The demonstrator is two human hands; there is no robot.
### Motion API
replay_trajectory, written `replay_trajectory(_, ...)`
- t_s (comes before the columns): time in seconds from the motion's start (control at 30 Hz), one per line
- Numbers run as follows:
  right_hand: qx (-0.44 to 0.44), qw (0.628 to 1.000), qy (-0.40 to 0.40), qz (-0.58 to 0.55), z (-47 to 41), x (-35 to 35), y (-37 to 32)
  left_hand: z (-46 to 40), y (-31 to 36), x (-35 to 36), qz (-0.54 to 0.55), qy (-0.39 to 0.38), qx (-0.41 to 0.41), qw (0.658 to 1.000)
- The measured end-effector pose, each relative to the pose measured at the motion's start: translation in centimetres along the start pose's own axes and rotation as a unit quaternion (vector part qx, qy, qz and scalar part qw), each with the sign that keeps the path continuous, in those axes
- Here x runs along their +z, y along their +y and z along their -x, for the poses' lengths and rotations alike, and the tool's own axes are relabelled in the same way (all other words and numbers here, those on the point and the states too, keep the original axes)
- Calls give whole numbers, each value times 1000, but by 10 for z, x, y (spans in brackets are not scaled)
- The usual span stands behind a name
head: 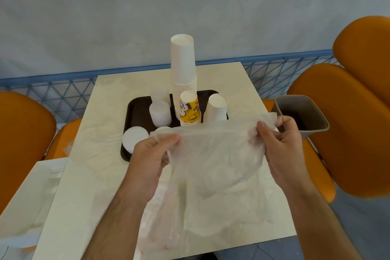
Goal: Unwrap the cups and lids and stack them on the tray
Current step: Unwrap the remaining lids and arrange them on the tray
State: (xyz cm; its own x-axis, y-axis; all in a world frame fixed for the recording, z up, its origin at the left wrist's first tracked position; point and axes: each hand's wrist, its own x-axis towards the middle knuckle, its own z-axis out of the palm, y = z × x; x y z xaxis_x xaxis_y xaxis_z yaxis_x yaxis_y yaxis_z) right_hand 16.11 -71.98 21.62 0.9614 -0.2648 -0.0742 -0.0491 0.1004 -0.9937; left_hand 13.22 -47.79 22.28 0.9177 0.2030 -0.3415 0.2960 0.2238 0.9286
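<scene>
We hold thin clear plastic bag [213, 154] up: left hand [150, 159] pinches left edge, right hand [281, 145] pinches right edge. Tall white paper cup stack [183, 63] stands on dark brown tray [135, 110], far side.

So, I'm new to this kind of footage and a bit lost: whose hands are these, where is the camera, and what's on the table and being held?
There is no machine here. A person wears a camera on the head, looking forward and down, so you see their own arms. The left hand and right hand each pinch an edge of a clear plastic wrapper, stretching it above the table. On the table sits a dark tray holding a tall stack of white cups, a yellow printed cup, a shorter white stack and piles of lids. A grey bin stands to the right, with orange chairs around.
</scene>
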Motion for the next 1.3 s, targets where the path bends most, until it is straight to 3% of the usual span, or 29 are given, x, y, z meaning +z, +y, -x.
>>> replay_trajectory(0.17,12,996,27,-86,3,-4,9,-3,-2,-1,10,3,0,1000)
replay_trajectory(0.27,7,991,-48,-127,13,-3,15,-7,-1,0,13,7,-8,1000)
replay_trajectory(0.47,31,979,-172,-101,11,-11,9,-10,2,-3,8,8,-2,1000)
replay_trajectory(0.77,35,936,-347,49,-10,-28,-4,-18,10,-21,84,62,23,994)
replay_trajectory(0.9,75,935,-345,-38,-12,-28,-3,-5,2,-15,130,-52,-7,990)
replay_trajectory(1.07,112,945,-286,-113,-12,-18,-3,13,-23,5,140,-145,30,979)
replay_trajectory(1.3,124,938,-305,-106,-21,-31,-3,10,-13,6,222,-83,22,971)
